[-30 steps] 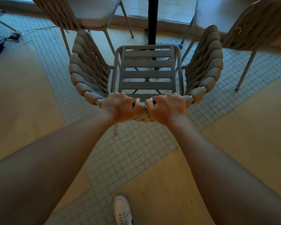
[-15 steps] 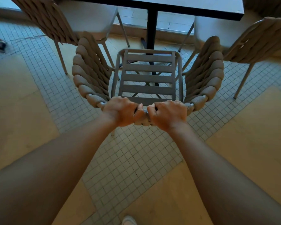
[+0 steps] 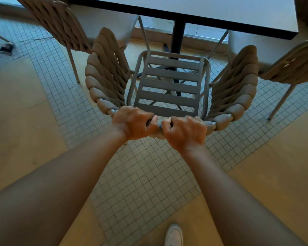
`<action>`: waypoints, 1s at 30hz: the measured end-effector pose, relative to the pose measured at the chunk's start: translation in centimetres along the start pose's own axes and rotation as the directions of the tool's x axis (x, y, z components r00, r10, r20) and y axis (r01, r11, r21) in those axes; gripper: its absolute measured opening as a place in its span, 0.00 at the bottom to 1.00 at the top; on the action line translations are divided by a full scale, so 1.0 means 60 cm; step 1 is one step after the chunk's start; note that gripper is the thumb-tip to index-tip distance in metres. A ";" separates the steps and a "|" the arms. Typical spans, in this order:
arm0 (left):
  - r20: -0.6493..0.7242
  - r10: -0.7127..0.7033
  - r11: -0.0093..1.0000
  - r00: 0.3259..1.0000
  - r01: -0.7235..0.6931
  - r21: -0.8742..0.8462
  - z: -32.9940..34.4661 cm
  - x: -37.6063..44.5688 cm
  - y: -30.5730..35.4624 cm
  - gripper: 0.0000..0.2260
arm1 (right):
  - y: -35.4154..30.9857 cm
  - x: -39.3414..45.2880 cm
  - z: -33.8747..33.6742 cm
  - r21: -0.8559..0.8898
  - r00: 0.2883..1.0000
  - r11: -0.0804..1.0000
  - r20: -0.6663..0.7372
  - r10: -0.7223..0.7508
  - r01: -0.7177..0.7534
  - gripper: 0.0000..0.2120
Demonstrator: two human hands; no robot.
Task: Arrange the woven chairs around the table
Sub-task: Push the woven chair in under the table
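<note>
A woven chair [image 3: 169, 86] with a grey slatted seat and thick beige rope sides stands in front of me, facing the dark table [image 3: 220, 13]. My left hand [image 3: 133, 122] and my right hand [image 3: 185, 132] sit side by side, both closed around the top rail of its backrest. The front edge of the seat lies close to the table's black pedestal [image 3: 178, 39]. Two more woven chairs stand at the table, one on the left [image 3: 60, 25] and one on the right [image 3: 292, 66].
The floor has a band of small white tiles between tan slabs. Black cables [image 3: 0, 50] lie on the floor at the far left. My white shoe [image 3: 173, 235] shows at the bottom edge.
The chair has moved forward toward the table with both hands still on its backrest. The table top has come into view, and my shoe has stepped forward.
</note>
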State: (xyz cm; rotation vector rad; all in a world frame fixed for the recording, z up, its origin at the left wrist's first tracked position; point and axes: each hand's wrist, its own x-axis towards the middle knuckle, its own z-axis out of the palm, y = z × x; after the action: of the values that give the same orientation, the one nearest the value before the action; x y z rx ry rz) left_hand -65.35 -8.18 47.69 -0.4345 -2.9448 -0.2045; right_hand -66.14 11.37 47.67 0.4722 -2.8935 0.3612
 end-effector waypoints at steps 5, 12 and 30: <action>-0.176 -0.117 0.993 0.978 0.115 -0.020 0.010 -0.006 0.004 0.16 | 0.006 -0.003 0.016 0.018 0.992 0.999 -0.124 -0.031 0.033 0.18; -0.345 -0.612 0.791 0.712 0.558 -0.251 0.020 -0.011 0.047 0.34 | -0.017 -0.001 0.022 0.139 0.892 0.953 -0.337 0.302 -0.270 0.30; 0.274 -0.958 -0.227 0.087 0.359 -0.905 0.010 0.060 0.059 0.55 | -0.089 0.069 0.006 0.845 0.186 -0.325 0.432 0.882 -0.425 0.56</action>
State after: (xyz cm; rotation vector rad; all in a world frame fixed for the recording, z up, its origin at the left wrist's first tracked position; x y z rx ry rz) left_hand -67.76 -3.73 48.12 1.3719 -1.5598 -1.7044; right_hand -68.27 5.17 49.38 -1.4115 -1.5975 2.0432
